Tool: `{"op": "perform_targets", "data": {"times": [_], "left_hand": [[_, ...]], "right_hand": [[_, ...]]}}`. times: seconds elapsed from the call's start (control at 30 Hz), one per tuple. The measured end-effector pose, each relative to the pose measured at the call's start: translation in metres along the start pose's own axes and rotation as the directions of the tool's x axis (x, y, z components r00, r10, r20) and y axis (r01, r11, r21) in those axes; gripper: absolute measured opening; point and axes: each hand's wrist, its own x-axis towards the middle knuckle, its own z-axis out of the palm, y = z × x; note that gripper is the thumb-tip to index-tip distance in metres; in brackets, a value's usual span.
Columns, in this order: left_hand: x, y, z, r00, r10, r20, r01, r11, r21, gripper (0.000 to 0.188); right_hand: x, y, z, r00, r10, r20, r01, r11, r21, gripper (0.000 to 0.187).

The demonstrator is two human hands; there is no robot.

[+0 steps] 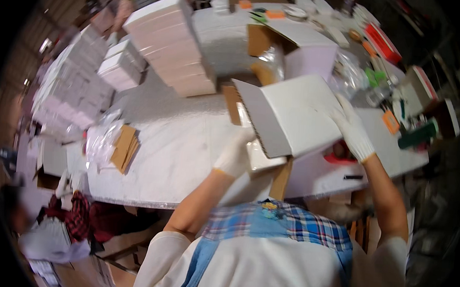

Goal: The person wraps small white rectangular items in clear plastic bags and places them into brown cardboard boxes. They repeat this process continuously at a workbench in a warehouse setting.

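Head view: a white-covered desk (177,140) spans a cluttered workshop, with brown cardboard pieces (124,147) at its near left. Both gloved hands are clamped on a white folded carton (290,113) held above the near edge: left hand (234,154) at its lower corner, right hand (352,130) on its right side. Farther left stands a stack of pink boxes (173,45).

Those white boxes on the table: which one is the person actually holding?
The flat white box nearest the person, gripped by both gloved hands, left hand and right hand. The stacked boxes and the open box behind sit untouched.
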Motion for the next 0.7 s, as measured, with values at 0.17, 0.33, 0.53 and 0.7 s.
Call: {"op": "perform_targets", "data": {"times": [0.17, 0.33, 0.53, 0.7], "left_hand": [[0.005, -0.003, -0.010, 0.988, 0.043, 0.146, -0.040, 0.999, -0.023, 0.052], [0.013, -0.019, -0.031, 0.980, 0.115, 0.161, -0.104, 0.992, -0.077, 0.057], [0.026, -0.042, -0.035, 0.988, 0.105, 0.113, -0.081, 0.977, -0.197, 0.054], [0.015, -0.040, -0.017, 0.976, 0.043, 0.215, 0.017, 0.963, -0.270, 0.046]], "right_hand": [[-0.008, -0.022, 0.008, 1.000, 0.007, 0.003, -0.007, 0.996, 0.085, 0.068], [-0.004, -0.015, 0.006, 0.999, -0.034, -0.004, 0.034, 0.999, 0.034, 0.066], [-0.005, -0.004, 0.008, 0.998, -0.055, -0.022, 0.058, 0.986, 0.158, 0.064], [-0.001, 0.002, 0.010, 1.000, -0.011, 0.008, 0.009, 0.989, 0.150, 0.065]]}}
